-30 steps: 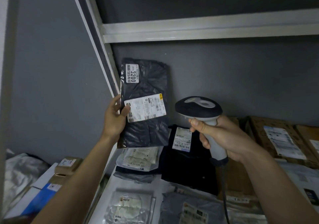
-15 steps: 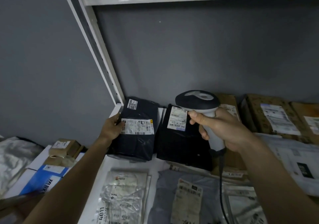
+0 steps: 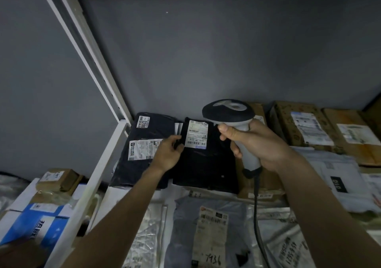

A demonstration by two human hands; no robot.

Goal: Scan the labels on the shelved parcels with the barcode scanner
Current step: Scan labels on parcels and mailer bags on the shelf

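1. Black poly mailer lying flat at the back of the shelf, white shipping label facing up.
2. Beside it on the left, a dark mailer marked 3200, also flat.
3. Left hand resting across the seam between the two mailers, fingers loosely extended, gripping nothing.
4. Right hand wrapped around the handle of the barcode scanner, fingers closed tight, dark head hovering just right of the label.
5. Brown cardboard boxes lined up further right.
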